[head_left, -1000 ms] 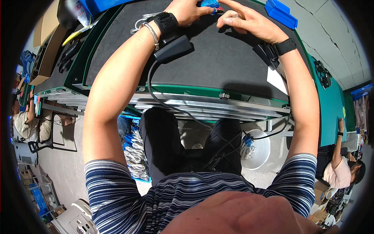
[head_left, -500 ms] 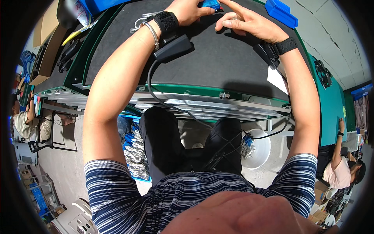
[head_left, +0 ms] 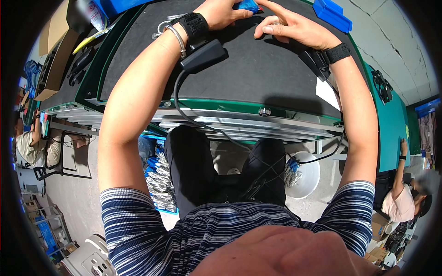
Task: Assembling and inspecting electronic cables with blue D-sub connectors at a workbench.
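Note:
At the far edge of the black mat, my left hand point(head_left: 220, 14) is closed on a small blue plastic piece point(head_left: 248, 5) with a bit of red at its right end. The fingertips are cut off by the top of the picture. A coiled grey cable point(head_left: 162, 26) lies beside my left wrist; whether it joins the blue piece is hidden. My right hand point(head_left: 294, 28) hovers over the mat from the right. Its index finger stretches toward the red end of the piece, while the thumb and other fingers bend, apart, with nothing seen between them. Both wrists wear black straps with black boxes.
A black mat point(head_left: 258, 76) covers the green-edged bench. Blue bins point(head_left: 332, 16) stand at its far right. Wires run from the wrist boxes toward my lap. Below are a crate of blue-ended grey cables point(head_left: 163, 184) and a white bucket point(head_left: 307, 177). Other people sit left and right.
My left hand and forearm have shifted very slightly left, and the blue piece with them. My right hand has hardly moved.

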`<control>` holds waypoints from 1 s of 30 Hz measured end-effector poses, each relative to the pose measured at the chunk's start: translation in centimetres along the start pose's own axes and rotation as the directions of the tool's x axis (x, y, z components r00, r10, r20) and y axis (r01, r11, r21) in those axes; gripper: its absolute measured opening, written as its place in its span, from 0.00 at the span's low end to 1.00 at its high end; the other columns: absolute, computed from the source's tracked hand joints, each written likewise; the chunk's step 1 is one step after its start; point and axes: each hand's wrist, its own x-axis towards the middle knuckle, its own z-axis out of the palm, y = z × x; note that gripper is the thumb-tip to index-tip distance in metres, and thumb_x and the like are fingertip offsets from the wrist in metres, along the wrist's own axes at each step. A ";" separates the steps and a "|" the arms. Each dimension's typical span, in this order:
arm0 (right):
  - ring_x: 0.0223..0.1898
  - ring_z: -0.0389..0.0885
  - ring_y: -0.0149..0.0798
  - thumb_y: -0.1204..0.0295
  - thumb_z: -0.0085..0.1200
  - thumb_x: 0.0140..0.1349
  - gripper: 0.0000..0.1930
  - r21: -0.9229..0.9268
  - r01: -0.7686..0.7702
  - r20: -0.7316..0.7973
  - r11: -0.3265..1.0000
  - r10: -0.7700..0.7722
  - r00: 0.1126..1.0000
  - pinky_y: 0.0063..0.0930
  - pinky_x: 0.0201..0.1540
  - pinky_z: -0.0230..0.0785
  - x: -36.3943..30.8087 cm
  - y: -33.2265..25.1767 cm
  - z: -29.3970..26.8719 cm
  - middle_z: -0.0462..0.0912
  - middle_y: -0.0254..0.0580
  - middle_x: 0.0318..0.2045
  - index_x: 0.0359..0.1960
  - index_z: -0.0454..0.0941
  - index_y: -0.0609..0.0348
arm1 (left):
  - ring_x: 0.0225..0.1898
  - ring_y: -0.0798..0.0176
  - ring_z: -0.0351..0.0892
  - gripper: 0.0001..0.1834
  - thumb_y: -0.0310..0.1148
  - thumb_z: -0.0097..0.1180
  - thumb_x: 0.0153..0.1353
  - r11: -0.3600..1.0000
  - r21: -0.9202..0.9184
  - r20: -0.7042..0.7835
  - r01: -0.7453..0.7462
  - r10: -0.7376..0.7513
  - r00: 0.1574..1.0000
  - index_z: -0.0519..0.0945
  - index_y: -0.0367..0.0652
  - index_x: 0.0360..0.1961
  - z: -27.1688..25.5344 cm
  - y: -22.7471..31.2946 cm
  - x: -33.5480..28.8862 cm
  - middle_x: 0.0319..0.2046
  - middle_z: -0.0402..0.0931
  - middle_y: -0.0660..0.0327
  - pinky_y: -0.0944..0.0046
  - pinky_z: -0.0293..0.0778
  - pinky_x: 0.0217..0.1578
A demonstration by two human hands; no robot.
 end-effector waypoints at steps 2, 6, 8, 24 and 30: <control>0.37 0.73 0.28 0.64 0.56 0.73 0.48 -0.011 -0.009 -0.002 1.000 0.009 1.000 0.22 0.42 0.68 -0.1 -0.1 0.0 0.85 0.43 0.48 0.79 0.30 0.58 | 0.28 0.51 0.87 0.18 0.43 0.62 0.66 1.000 0.006 0.005 -0.008 0.008 1.000 0.82 0.34 0.39 0.0 0.0 0.1 0.25 0.84 0.48 0.54 0.79 0.32; 0.35 0.72 0.27 0.64 0.56 0.73 0.47 0.014 -0.008 -0.015 1.000 0.008 1.000 0.22 0.40 0.68 0.2 0.6 0.1 0.84 0.42 0.44 0.79 0.33 0.58 | 0.32 0.47 0.87 0.20 0.44 0.62 0.66 0.999 -0.016 0.045 0.038 -0.037 0.998 0.83 0.34 0.42 0.1 -0.2 0.1 0.29 0.85 0.44 0.52 0.80 0.36; 0.33 0.71 0.26 0.64 0.56 0.73 0.38 -0.003 0.065 -0.102 0.998 -0.065 0.993 0.21 0.37 0.67 0.5 0.8 0.2 0.82 0.37 0.38 0.77 0.49 0.59 | 0.40 0.42 0.87 0.22 0.45 0.63 0.65 0.991 0.090 -0.036 -0.095 0.099 0.994 0.83 0.34 0.46 0.6 -1.1 0.2 0.36 0.85 0.41 0.50 0.80 0.42; 0.28 0.72 0.22 0.65 0.59 0.71 0.13 0.135 0.071 -0.226 0.988 -0.039 0.973 0.17 0.32 0.65 1.1 2.0 -0.6 0.77 0.26 0.28 0.50 0.77 0.57 | 0.47 0.40 0.85 0.25 0.44 0.64 0.62 0.989 0.086 0.068 -0.122 0.116 0.991 0.82 0.36 0.53 0.4 0.2 -0.3 0.44 0.83 0.38 0.50 0.79 0.50; 0.28 0.73 0.23 0.64 0.58 0.71 0.10 0.078 0.037 -0.254 0.996 -0.016 0.967 0.18 0.31 0.65 1.0 1.8 -1.0 0.77 0.27 0.29 0.46 0.76 0.56 | 0.49 0.41 0.84 0.26 0.44 0.63 0.64 0.983 0.047 0.089 -0.175 0.171 0.981 0.80 0.37 0.57 0.3 0.4 -0.3 0.46 0.83 0.39 0.51 0.78 0.52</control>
